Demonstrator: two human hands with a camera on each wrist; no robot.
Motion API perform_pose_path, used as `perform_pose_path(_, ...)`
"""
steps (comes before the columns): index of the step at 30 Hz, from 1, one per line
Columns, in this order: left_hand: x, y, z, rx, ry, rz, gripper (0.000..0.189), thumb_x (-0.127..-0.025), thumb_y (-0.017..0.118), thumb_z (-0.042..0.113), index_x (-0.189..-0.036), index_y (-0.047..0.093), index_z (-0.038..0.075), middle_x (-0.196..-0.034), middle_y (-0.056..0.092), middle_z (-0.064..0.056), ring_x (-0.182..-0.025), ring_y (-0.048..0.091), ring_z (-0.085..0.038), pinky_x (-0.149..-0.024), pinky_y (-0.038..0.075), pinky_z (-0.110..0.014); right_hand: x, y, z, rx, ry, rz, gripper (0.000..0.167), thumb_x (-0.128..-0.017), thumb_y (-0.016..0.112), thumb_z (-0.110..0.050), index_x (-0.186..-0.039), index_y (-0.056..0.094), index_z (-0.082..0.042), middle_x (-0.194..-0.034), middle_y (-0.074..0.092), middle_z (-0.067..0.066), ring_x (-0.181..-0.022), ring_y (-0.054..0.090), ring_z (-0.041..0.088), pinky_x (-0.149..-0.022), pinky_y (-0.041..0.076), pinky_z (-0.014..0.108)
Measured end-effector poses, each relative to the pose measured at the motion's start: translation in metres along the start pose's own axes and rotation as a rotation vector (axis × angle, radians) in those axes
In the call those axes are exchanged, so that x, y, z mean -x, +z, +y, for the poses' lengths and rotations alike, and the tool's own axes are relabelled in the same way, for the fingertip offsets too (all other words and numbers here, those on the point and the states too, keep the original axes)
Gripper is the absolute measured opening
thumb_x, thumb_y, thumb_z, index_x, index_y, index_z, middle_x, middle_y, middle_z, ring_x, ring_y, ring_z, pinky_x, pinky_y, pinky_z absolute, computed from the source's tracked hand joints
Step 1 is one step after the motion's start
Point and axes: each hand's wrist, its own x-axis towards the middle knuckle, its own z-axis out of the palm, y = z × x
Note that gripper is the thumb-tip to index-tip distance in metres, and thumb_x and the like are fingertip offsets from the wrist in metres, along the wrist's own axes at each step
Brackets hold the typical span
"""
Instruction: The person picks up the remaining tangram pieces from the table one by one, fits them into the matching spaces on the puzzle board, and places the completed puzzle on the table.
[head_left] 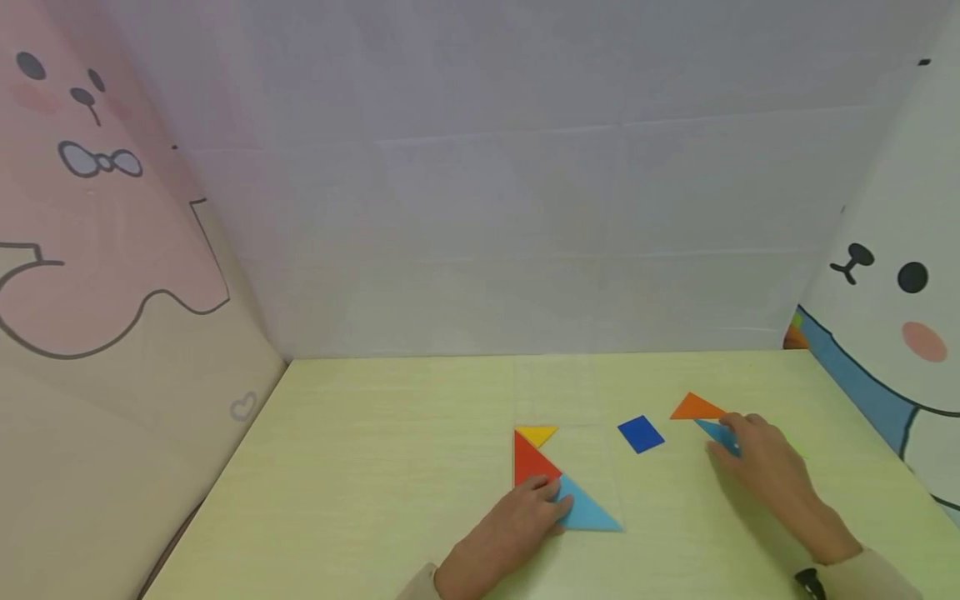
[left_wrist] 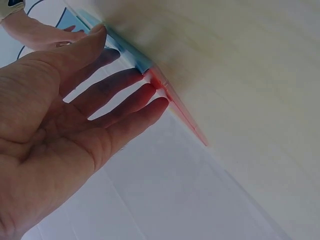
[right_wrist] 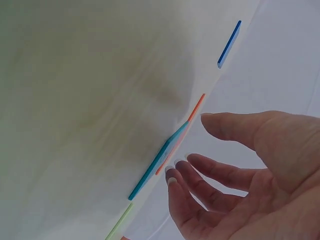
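My left hand [head_left: 516, 527] rests its nearly straight fingers on a red triangle [head_left: 529, 458] and a light blue triangle [head_left: 589, 510], which lie edge to edge as flat tangram pieces. A small yellow triangle [head_left: 538, 435] sits against the red one's upper edge. On the right, my right hand [head_left: 772, 471] hovers at another light blue piece [right_wrist: 155, 162], thumb spread from loosely bent fingers and nothing pinched between them. This piece is partly covered by the hand in the head view. Just behind it lies an orange triangle [head_left: 692, 408], also partly hidden.
A dark blue square [head_left: 641, 434] lies between the two groups. The edge of a light green piece [right_wrist: 120, 220] shows beyond the right hand. Pale wood tabletop [head_left: 360, 467] spreads to the left. A whitish curtain [head_left: 480, 208] hangs behind, with cartoon-printed sheets at both sides.
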Motion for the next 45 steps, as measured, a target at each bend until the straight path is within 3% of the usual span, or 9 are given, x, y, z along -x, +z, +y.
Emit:
perform_pose_path(6, 0.0, 0.001, -0.001, -0.014, 0.007, 0.01, 0.037, -0.1, 0.067, 0.029, -0.136, 0.068, 0.019, -0.13, 0.065, 0.001, -0.118, 0.057, -0.013, -0.101, 0.046, -0.019, -0.004, -0.001, 0.006, 0.027, 0.029, -0.031, 0.046, -0.089, 0.077, -0.014, -0.117, 0.059, 0.017, -0.1, 0.059, 0.035, -0.079, 0.06, 0.042, -0.064, 0.053, 0.056)
perform_pose_path(16, 0.002, 0.003, 0.0, -0.03, 0.025, 0.035, 0.037, -0.1, 0.067, 0.03, -0.135, 0.069, 0.018, -0.128, 0.066, 0.001, -0.116, 0.057, -0.013, -0.101, 0.046, -0.019, -0.001, 0.002, 0.017, 0.052, -0.015, -0.046, 0.04, -0.088, 0.076, -0.008, -0.113, 0.06, 0.018, -0.096, 0.058, 0.036, -0.077, 0.059, 0.045, -0.065, 0.052, 0.059)
perform_pose_path(33, 0.002, 0.002, 0.002, -0.046, 0.014, 0.025, 0.036, -0.102, 0.064, 0.027, -0.137, 0.067, 0.02, -0.129, 0.064, 0.001, -0.119, 0.057, -0.013, -0.102, 0.046, -0.02, -0.005, 0.005, 0.019, 0.006, -0.077, -0.019, 0.03, -0.086, 0.076, 0.001, -0.104, 0.059, 0.019, -0.085, 0.058, 0.028, -0.076, 0.056, 0.04, -0.068, 0.047, 0.055)
perform_pose_path(38, 0.002, 0.002, 0.002, -0.058, 0.018, 0.024, 0.036, -0.102, 0.064, 0.028, -0.137, 0.067, 0.019, -0.126, 0.064, 0.001, -0.117, 0.057, -0.014, -0.101, 0.047, -0.02, -0.005, 0.005, 0.023, -0.017, -0.131, 0.008, 0.029, -0.084, 0.077, 0.004, -0.1, 0.059, 0.02, -0.084, 0.061, 0.025, -0.077, 0.057, 0.04, -0.069, 0.048, 0.055)
perform_pose_path(45, 0.002, 0.002, 0.002, -0.058, 0.017, 0.023, 0.037, -0.103, 0.064, 0.025, -0.139, 0.066, 0.019, -0.128, 0.063, 0.0, -0.119, 0.057, -0.015, -0.101, 0.047, -0.02, -0.006, 0.002, 0.029, -0.091, -0.109, -0.051, 0.028, -0.089, 0.072, 0.002, -0.101, 0.056, 0.021, -0.092, 0.062, 0.032, -0.086, 0.059, 0.049, -0.075, 0.05, 0.061)
